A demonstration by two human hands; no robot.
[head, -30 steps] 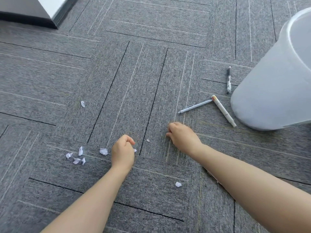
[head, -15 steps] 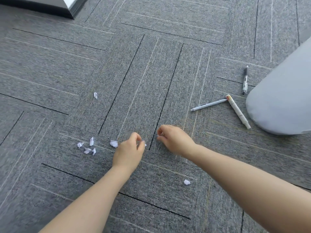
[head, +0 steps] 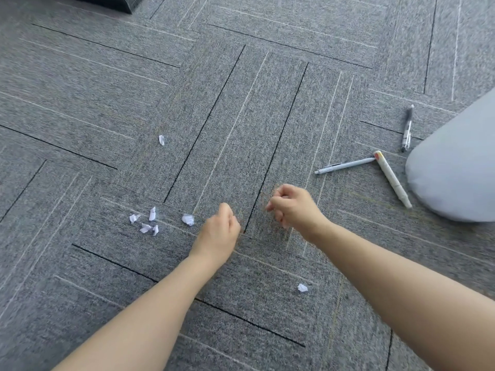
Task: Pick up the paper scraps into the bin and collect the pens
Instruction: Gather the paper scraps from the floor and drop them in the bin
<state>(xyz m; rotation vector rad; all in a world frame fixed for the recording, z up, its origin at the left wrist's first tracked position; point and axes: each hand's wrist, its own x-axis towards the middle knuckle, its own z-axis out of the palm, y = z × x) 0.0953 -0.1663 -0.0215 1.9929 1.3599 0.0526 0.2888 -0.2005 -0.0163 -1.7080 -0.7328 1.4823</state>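
My left hand [head: 219, 231] is curled into a fist low over the grey carpet. My right hand [head: 292, 207] is fisted just to its right; any scrap inside either fist is hidden. A white paper scrap [head: 188, 219] lies just left of my left hand, and a cluster of several scraps [head: 146, 223] lies further left. One scrap [head: 161, 140] sits farther away, another [head: 302, 287] between my forearms. A slim white pen [head: 345, 165], a thick white marker [head: 392, 179] and a black-and-white pen [head: 407, 128] lie beside the pale bin [head: 455, 167] at right.
Grey striped carpet tiles [head: 241, 103] cover the whole floor. A dark furniture base [head: 107, 2] shows at the top left edge. The bin's top is cut off by the frame's right side.
Both hands closed on the two tiny scraps that lay between them; those scraps are gone from the carpet. The right hand has lifted slightly. The camera shifted left, so the bin slid toward the frame's edge.
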